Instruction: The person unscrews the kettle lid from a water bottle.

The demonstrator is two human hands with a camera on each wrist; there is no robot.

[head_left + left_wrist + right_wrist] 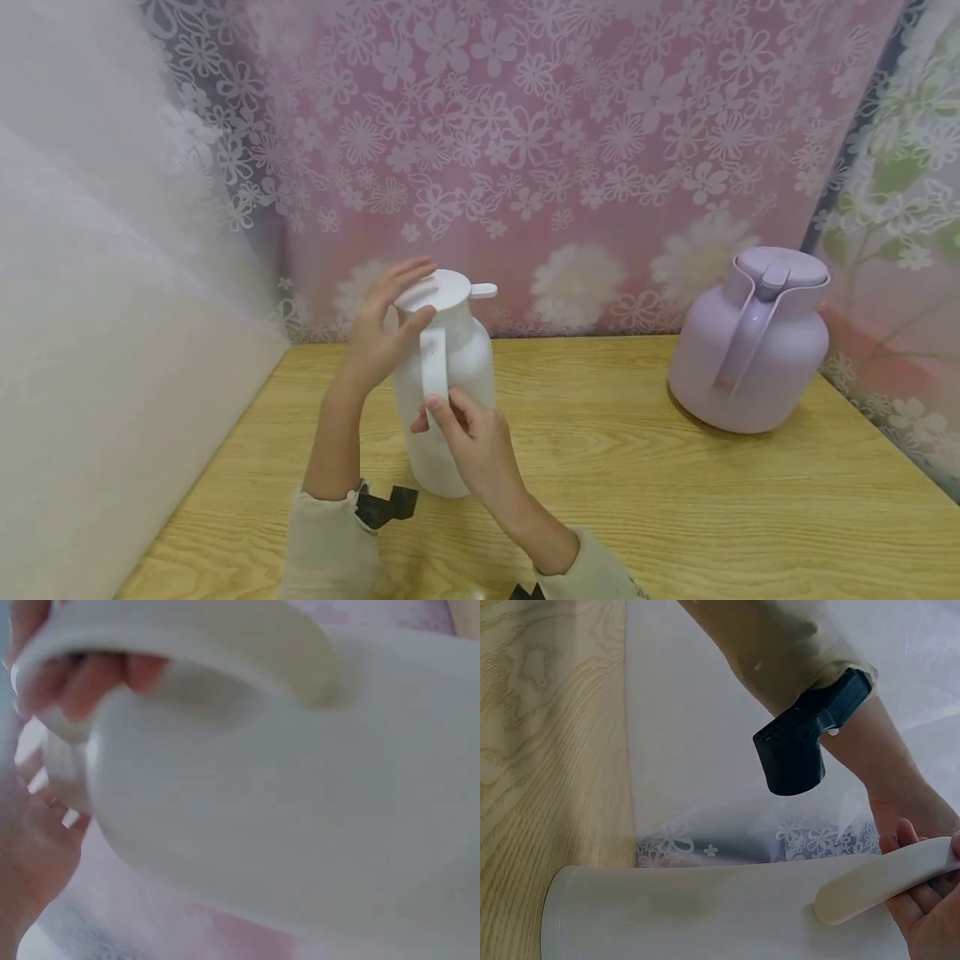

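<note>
A white thermos jug [468, 358] stands upright on the wooden table, its handle [434, 362] facing me. My right hand [480, 442] grips the lower part of that handle; in the left wrist view its fingers [97, 682] pass through the handle loop. Around the round white lid [442, 289] goes my left hand [378, 333], thumb at the near edge and the other fingers at the far side. A small tab [483, 290] sticks out to the right of the lid. Seen from the right wrist, the white body [705, 911] fills the bottom.
A lilac thermos jug [750, 350] stands at the right on the wooden table [600, 467]. Behind the table hangs a pink flowered curtain [562, 167], and a pale sheet [112, 292] borders the left side. A black bracket [386, 506] sits on the left wrist.
</note>
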